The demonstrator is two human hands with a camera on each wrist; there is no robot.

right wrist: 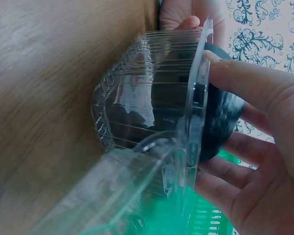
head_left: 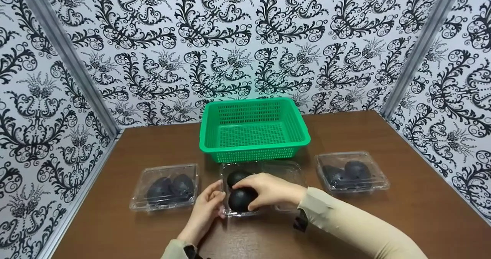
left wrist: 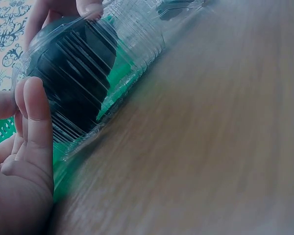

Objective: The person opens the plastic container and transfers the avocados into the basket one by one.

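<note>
A clear plastic clamshell container (head_left: 226, 214) stands open at the middle of the table, its lid (head_left: 282, 169) folded out to the right. Two dark, smooth avocados lie in its base, the farther avocado (head_left: 236, 177) partly hidden by my right hand (head_left: 268, 190). That hand grips the nearer avocado (head_left: 240, 200) from above, thumb on the near side and fingers on the far side. At the container's left edge, my left hand (head_left: 207, 209) holds the rim and wall between thumb and fingers. The right wrist view shows the gripped avocado (right wrist: 220, 117) rising above the rim.
Behind the container stands a green plastic basket (head_left: 255, 150) with nothing in it. A closed clear container (head_left: 140, 201) with two dark avocados lies at left, another closed container (head_left: 378, 184) with two at right. Patterned panels (head_left: 245, 40) enclose the brown table (head_left: 153, 232).
</note>
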